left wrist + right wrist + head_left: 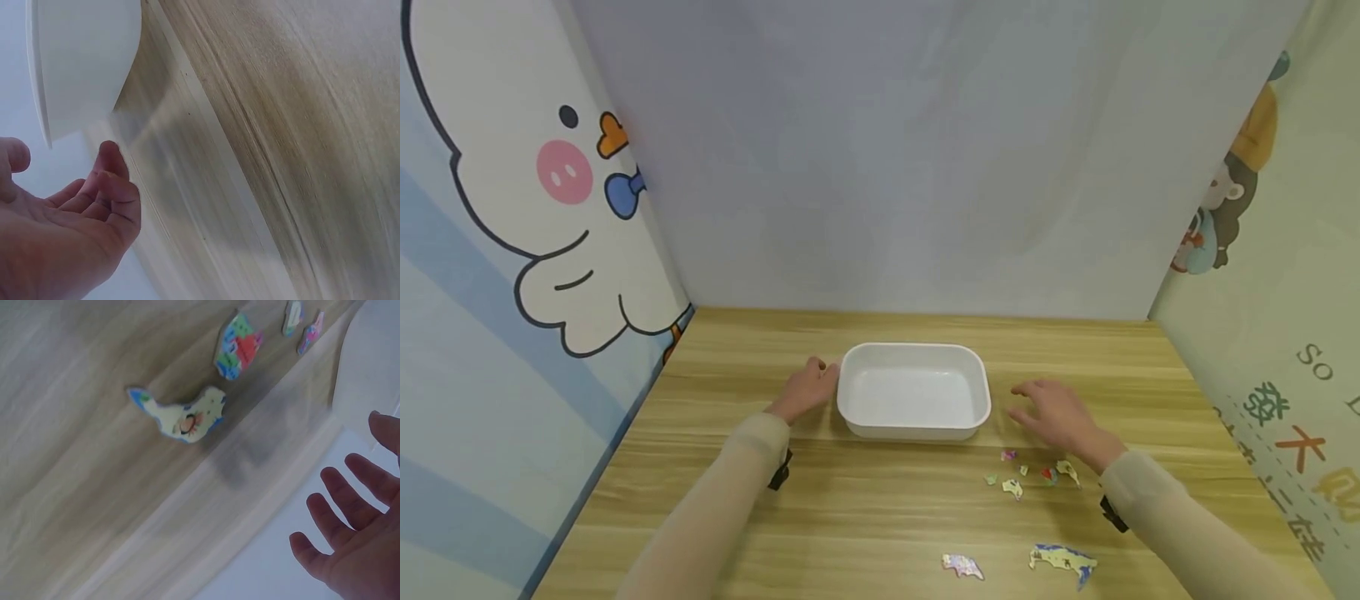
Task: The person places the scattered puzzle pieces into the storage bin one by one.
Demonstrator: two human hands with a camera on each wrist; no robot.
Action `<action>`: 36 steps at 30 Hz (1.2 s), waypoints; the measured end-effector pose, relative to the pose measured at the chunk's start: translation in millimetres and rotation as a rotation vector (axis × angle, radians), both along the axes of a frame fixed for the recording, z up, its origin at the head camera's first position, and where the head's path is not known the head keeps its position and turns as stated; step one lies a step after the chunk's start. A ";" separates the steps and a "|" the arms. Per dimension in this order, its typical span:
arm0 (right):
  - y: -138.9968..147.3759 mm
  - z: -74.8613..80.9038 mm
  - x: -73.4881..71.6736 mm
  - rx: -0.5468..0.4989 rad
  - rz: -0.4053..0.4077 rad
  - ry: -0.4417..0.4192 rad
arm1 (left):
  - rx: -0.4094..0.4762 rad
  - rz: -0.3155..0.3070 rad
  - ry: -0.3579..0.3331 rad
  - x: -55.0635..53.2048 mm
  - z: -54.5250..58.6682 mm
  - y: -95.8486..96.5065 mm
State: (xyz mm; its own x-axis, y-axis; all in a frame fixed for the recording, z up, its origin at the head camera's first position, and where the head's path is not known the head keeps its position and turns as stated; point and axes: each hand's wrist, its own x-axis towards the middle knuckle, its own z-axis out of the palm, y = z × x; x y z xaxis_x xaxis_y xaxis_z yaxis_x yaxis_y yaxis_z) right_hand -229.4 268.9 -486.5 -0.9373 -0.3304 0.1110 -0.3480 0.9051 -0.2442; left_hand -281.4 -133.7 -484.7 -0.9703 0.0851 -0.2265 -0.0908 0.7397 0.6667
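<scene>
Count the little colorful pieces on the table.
8 visible: six pieces clustered near the right hand, two others closer to the camera. The right sleeve may hide more.

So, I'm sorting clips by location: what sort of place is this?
Probably a screened-off tabletop booth, though the wider room is out of view: a wood-grain table, a plain pale backdrop behind it and a cartoon-printed panel on the left.

And here's a wood-grain tbl (880,500) across the lower frame, plain pale-grey backdrop (880,167) filling upper ctr behind it! Frame L: blue-and-white panel (460,400) w/ a big white cartoon creature (490,108). Frame R: pale-green panel (1300,283), cartoon figure (1245,187) up top, lettering (1266,404) lower down. Light's soft, approx even.
</scene>
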 end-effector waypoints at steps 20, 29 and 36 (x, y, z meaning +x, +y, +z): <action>-6.0 -12.6 20.2 -0.029 0.046 -0.151 | 0.133 -0.004 -0.056 4.6 -9.3 2.1; -6.6 -8.1 21.9 -0.052 0.032 -0.216 | 0.129 -0.015 -0.037 3.4 -4.9 4.8; -8.2 -11.2 23.4 -0.064 0.053 -0.291 | 0.126 -0.025 -0.035 5.6 -4.1 7.7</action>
